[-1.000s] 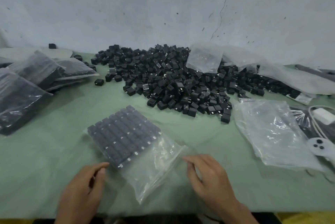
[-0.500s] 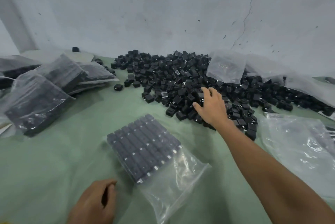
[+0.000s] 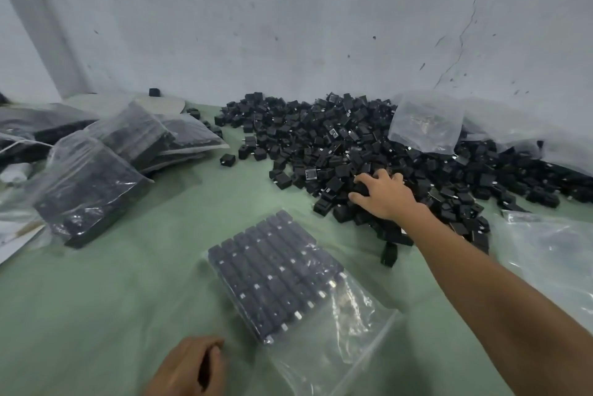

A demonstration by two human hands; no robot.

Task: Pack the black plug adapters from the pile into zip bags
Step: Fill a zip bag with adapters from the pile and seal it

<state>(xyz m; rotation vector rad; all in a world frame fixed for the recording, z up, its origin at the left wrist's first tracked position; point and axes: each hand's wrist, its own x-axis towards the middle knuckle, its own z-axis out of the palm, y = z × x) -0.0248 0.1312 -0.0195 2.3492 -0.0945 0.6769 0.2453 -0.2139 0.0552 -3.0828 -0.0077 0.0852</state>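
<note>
Black plastic plug adapters point(image 3: 321, 145) pile up ahead; right hand point(image 3: 383, 195) grabs some there; left hand point(image 3: 189, 366) sits back, curled, hold unclear.

Your table point(image 3: 96, 315) is covered in pale green cloth. Across its far side, against the wall, sprawls a heap of black plug adapters point(image 3: 321, 145), with one stray adapter point(image 3: 227, 159) lying apart off its left edge. Nearest you lies a clear zip bag point(image 3: 288, 286) (its far half filled with adapters in neat rows, its near half slack). To your left, filled bags point(image 3: 93, 184) lie stacked and tilted; to your right, limp clear plastic point(image 3: 552, 251) rests beside the heap.
</note>
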